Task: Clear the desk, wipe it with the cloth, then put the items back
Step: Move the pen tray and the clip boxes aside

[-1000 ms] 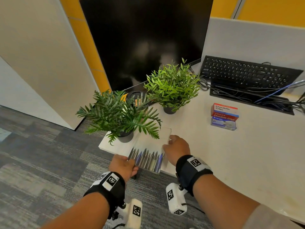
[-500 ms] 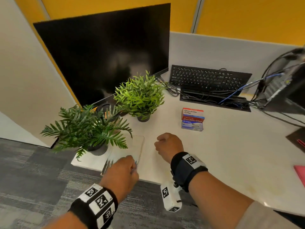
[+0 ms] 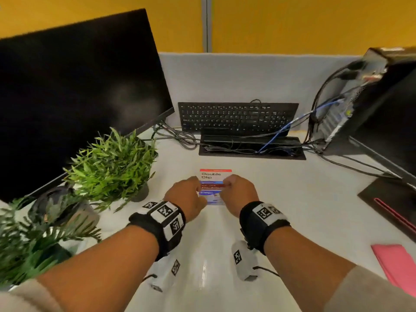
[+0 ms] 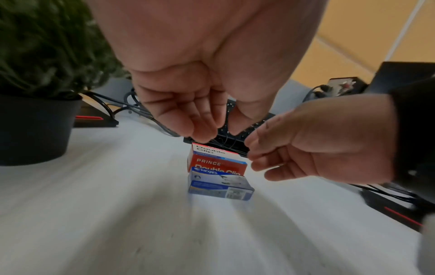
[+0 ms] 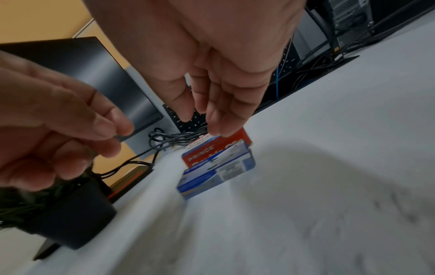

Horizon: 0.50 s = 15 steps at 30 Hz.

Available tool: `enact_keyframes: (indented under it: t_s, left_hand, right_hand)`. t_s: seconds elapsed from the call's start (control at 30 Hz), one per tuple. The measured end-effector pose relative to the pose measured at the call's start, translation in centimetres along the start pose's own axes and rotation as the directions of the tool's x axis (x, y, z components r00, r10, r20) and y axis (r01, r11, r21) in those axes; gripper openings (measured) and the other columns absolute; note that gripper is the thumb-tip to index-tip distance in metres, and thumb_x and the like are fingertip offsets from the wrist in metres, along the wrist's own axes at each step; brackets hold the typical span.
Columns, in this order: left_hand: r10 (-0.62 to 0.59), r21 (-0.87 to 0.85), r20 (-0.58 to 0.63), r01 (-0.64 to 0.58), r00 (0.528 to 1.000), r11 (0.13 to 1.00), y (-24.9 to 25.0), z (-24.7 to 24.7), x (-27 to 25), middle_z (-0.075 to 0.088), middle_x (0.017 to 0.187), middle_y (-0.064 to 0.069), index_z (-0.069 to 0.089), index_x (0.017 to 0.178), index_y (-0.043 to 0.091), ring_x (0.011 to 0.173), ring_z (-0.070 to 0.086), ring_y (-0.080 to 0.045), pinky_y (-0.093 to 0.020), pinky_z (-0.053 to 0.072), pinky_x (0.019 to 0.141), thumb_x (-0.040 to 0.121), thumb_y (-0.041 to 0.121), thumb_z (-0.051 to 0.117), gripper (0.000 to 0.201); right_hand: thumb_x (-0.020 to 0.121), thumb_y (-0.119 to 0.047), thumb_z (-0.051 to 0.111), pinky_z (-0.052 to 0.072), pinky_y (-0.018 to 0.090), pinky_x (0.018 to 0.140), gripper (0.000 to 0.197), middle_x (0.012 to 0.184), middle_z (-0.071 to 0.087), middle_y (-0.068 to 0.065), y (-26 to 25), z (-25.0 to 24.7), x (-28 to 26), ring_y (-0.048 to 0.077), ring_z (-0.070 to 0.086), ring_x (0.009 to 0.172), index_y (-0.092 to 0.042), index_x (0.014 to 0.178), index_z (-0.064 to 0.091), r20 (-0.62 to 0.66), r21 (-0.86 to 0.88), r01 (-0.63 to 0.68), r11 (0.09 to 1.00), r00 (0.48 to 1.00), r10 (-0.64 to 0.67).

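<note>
A small stack of stationery boxes (image 3: 213,176), two red "Double Clip" boxes and a blue one in front, stands mid-desk. My left hand (image 3: 186,197) is at its left side and my right hand (image 3: 240,192) at its right. In the left wrist view the left hand (image 4: 212,130) hangs just above the top box (image 4: 216,165), fingers loosely curled and holding nothing. In the right wrist view the right hand (image 5: 204,119) hovers by the red box (image 5: 219,148) in the same way. A pink cloth (image 3: 398,266) lies at the desk's right edge.
Two potted plants (image 3: 112,163) (image 3: 33,233) stand on the left before a black monitor (image 3: 78,97). A keyboard (image 3: 236,115) leans on the back partition above a cable slot. A computer tower (image 3: 371,97) and a monitor base (image 3: 387,199) are on the right of the white desk (image 3: 292,199).
My left hand has let go of the clear pen tray at the desk's left edge. Both hands have moved right and forward to the stack of boxes, and the head view has turned right.
</note>
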<state>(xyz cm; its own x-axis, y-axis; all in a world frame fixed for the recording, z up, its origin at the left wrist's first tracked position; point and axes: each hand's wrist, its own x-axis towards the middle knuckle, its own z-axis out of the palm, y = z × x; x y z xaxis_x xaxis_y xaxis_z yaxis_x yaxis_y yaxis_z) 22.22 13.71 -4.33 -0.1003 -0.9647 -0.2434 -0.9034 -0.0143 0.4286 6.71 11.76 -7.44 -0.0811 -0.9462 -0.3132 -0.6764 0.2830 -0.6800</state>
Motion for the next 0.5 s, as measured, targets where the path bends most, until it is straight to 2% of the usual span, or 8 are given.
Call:
enact_keyframes:
  t_s: [0.07, 0.13, 0.2, 0.3, 0.37, 0.43, 0.5]
  left_hand:
    - [-0.053, 0.016, 0.027, 0.053, 0.998, 0.998, 0.5, 0.6, 2.7, 0.067, 0.109, -0.006, 0.053, 0.113, 0.017, 0.101, 0.061, -0.027, -0.028, 0.043, 0.078, 0.086, 0.027, 0.061, 0.030]
    - [-0.101, 0.039, 0.047, 0.099, 0.994, 0.994, 0.8, 1.4, 5.2, 0.065, 0.113, -0.008, 0.051, 0.118, 0.017, 0.103, 0.060, -0.027, -0.030, 0.045, 0.082, 0.084, 0.023, 0.061, 0.036]
    - [-0.154, 0.041, 0.051, 0.152, 0.987, 0.988, 1.1, 1.9, 7.0, 0.057, 0.118, -0.009, 0.049, 0.122, 0.019, 0.106, 0.059, -0.028, -0.033, 0.048, 0.089, 0.081, 0.020, 0.062, 0.043]
    - [-0.200, 0.055, 0.065, 0.197, 0.978, 0.979, 1.4, 2.3, 9.0, 0.047, 0.124, -0.009, 0.042, 0.132, 0.021, 0.107, 0.058, -0.029, -0.038, 0.050, 0.094, 0.078, 0.022, 0.068, 0.060]
    - [-0.226, 0.054, 0.098, 0.222, 0.969, 0.974, 1.3, 2.4, 10.2, 0.044, 0.128, -0.009, 0.036, 0.138, 0.022, 0.109, 0.058, -0.029, -0.039, 0.050, 0.096, 0.075, 0.025, 0.074, 0.074]
    - [-0.226, 0.064, 0.130, 0.220, 0.965, 0.973, 1.1, 2.3, 11.1, 0.046, 0.126, -0.009, 0.036, 0.139, 0.024, 0.110, 0.057, -0.027, -0.036, 0.050, 0.095, 0.072, 0.026, 0.077, 0.078]
    - [-0.197, 0.109, 0.186, 0.179, 0.962, 0.978, 0.9, 2.2, 11.8, 0.049, 0.122, -0.008, 0.040, 0.135, 0.025, 0.106, 0.058, -0.025, -0.033, 0.051, 0.091, 0.071, 0.025, 0.078, 0.073]
  right_hand:
    - [0.090, -0.014, 0.057, 0.046, 0.022, 0.086, 0.035, 0.122, 0.059, 0.006, 0.8, -0.6, 2.0, 0.021, 0.059, 0.103, -0.019, 0.125, 0.056, 0.002, -0.049, 0.011, 0.999, 1.000, -0.011]
    - [0.087, -0.015, 0.061, 0.050, 0.028, 0.090, 0.042, 0.124, 0.054, 0.006, 1.7, -1.2, 4.0, 0.023, 0.058, 0.107, -0.021, 0.128, 0.051, 0.010, -0.084, 0.010, 0.996, 1.000, -0.009]
    - [0.086, -0.019, 0.063, 0.047, 0.031, 0.095, 0.054, 0.130, 0.049, 0.006, 2.5, -1.6, 6.1, 0.024, 0.054, 0.116, -0.023, 0.135, 0.043, 0.052, -0.149, 0.017, 0.989, 0.999, -0.009]
    - [0.083, -0.021, 0.068, 0.041, 0.031, 0.101, 0.068, 0.137, 0.048, 0.003, 3.2, -1.9, 8.4, 0.022, 0.048, 0.126, -0.025, 0.142, 0.036, 0.164, -0.188, 0.057, 0.980, 0.986, -0.026]
    - [0.081, -0.023, 0.069, 0.042, 0.029, 0.097, 0.060, 0.131, 0.054, 0.003, 3.2, -1.9, 9.4, 0.021, 0.051, 0.123, -0.024, 0.136, 0.043, 0.235, -0.228, 0.128, 0.965, 0.969, -0.073]
    - [0.083, -0.023, 0.068, 0.043, 0.028, 0.094, 0.050, 0.126, 0.057, 0.004, 3.0, -1.9, 9.9, 0.022, 0.053, 0.119, -0.021, 0.129, 0.048, 0.264, -0.261, 0.196, 0.945, 0.956, -0.126]
    - [0.086, -0.022, 0.065, 0.042, 0.029, 0.097, 0.054, 0.131, 0.055, 0.006, 2.9, -2.0, 10.2, 0.023, 0.051, 0.122, -0.019, 0.135, 0.044, 0.275, -0.261, 0.220, 0.940, 0.950, -0.147]
